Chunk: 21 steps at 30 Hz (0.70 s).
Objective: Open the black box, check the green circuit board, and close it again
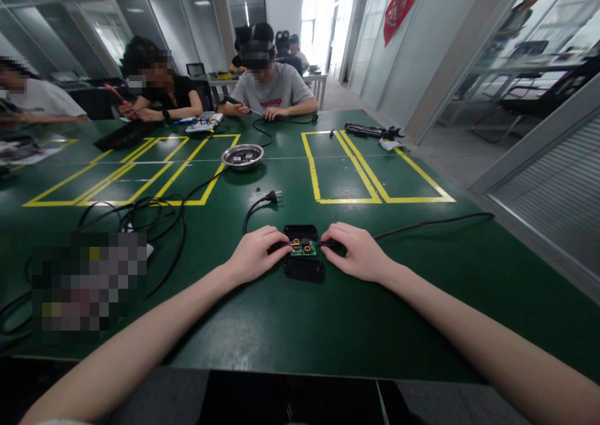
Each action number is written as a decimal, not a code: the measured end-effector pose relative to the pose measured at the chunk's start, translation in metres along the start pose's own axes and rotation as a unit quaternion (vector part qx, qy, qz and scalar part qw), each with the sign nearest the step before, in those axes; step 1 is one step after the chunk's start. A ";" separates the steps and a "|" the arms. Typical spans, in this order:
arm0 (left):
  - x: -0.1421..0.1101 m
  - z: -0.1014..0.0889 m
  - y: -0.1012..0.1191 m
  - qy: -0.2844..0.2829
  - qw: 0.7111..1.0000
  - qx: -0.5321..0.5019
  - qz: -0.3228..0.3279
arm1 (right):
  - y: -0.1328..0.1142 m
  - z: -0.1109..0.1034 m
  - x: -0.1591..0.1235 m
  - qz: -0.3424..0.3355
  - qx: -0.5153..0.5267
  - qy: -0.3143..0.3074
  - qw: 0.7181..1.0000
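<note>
A small green circuit board (304,249) with copper coils sits between my hands, joined to a black cable at each end. My left hand (257,254) is closed on the left cable (277,247) right beside the board. On the other side, my right hand (359,250) pinches the right cable (327,244) close to the board. One black case half (300,231) lies just beyond the board, and another black case half (304,270) lies on the near side. A plug (272,197) on a short black lead rests past my left hand.
The green table (290,325) carries yellow tape rectangles. A metal bowl (242,156) holding small metal parts stands farther back. Tangled black cables (154,215) and a blurred-out object (91,281) lie at left. A black tool-like object (372,130) lies back right. Co-workers (274,84) sit across the table.
</note>
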<state>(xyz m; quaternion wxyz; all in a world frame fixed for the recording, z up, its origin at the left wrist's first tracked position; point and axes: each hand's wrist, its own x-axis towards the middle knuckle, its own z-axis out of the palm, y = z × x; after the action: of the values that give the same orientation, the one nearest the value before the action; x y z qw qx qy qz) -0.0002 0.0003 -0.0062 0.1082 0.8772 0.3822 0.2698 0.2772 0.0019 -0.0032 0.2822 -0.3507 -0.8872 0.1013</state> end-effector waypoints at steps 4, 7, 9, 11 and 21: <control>-0.001 -0.008 0.003 0.004 0.999 -0.028 0.037 | -0.006 -0.009 -0.002 -0.038 -0.017 0.028 0.999; -0.003 -0.013 0.006 0.002 0.996 -0.050 0.075 | -0.009 -0.013 -0.005 -0.092 -0.020 0.040 0.995; -0.004 -0.016 0.009 -0.003 0.994 -0.066 0.090 | -0.011 -0.014 -0.007 -0.131 -0.021 0.046 0.990; -0.005 -0.018 0.011 -0.014 0.993 -0.076 0.092 | -0.013 -0.014 -0.008 -0.153 -0.028 0.034 0.987; -0.008 -0.017 0.009 -0.047 0.993 -0.082 0.076 | -0.013 -0.008 -0.011 -0.112 -0.072 -0.030 0.991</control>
<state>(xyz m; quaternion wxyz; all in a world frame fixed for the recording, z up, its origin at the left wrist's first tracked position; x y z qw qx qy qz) -0.0083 -0.0119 0.0081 0.1766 0.9036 0.2854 0.2662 0.2812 -0.0151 0.0032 0.2387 -0.2648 -0.9341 0.0156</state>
